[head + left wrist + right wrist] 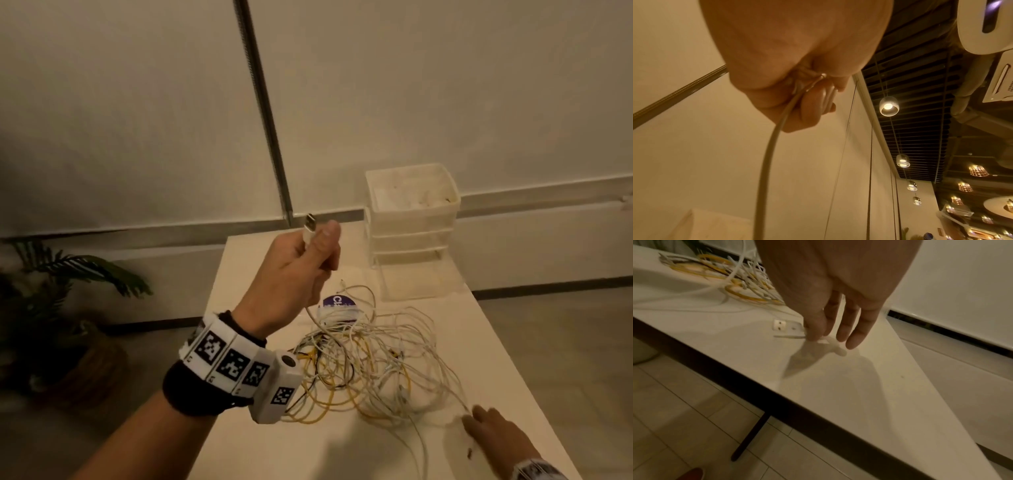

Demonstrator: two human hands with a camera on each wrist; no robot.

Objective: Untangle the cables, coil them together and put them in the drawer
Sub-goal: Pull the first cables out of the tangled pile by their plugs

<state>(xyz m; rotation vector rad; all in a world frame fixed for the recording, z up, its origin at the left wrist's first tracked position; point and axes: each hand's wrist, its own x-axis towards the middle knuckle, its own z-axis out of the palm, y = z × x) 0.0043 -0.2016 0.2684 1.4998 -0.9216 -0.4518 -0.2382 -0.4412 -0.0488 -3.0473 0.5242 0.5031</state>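
Overhead, the head view shows a white table (513,342) running from centre to lower right, set against a pale wall with a dark vertical strip. At mid-frame a tangle of cables (370,359), white, yellow and black, lies on it beside a purple-topped disc (337,301). Behind stands a white drawer unit (411,233). A potted plant (68,291) sits at left on the floor. The left hand (291,274) is raised, fingers curled round a white cable's plug (310,224).

From the left wrist, that cable (768,154) drops down the frame; pendant lamps (889,106) hang from a dark slatted ceiling at right.

From the right wrist, the right hand (838,296) reaches down, fingertips (815,334) pinching a white cable end (836,348) just above the table; tiled floor fills the lower left.
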